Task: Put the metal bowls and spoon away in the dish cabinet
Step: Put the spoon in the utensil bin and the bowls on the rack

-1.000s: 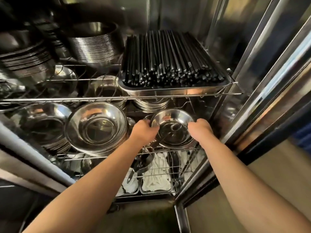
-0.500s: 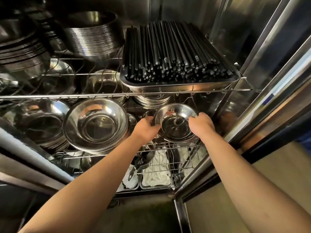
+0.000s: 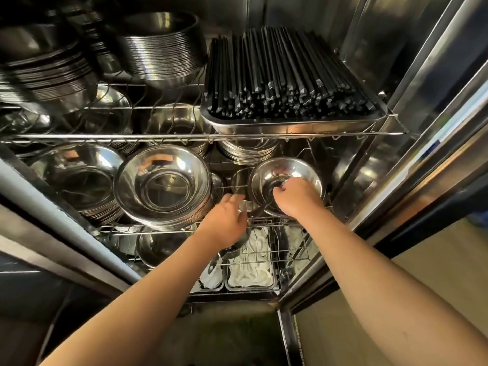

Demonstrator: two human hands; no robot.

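Dim cabinet interior; bright glare on the steel bowls and right door frame. Wide-angle bending at edges, upper-left stacks blurred.

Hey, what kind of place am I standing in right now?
Probably a restaurant or canteen kitchen: a steel dish cabinet with tall stacks of metal bowls, a steel tray heaped with black chopsticks, and wire rack shelves.

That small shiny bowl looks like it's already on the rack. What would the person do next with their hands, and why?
Probably lift the spoon out. The small round steel bowl already sits on the middle wire shelf, and the right hand reaches into it, fingers closing where the metal spoon's handle sticks out over the rim. The left hand rests open beside the bowl, no grip on it.
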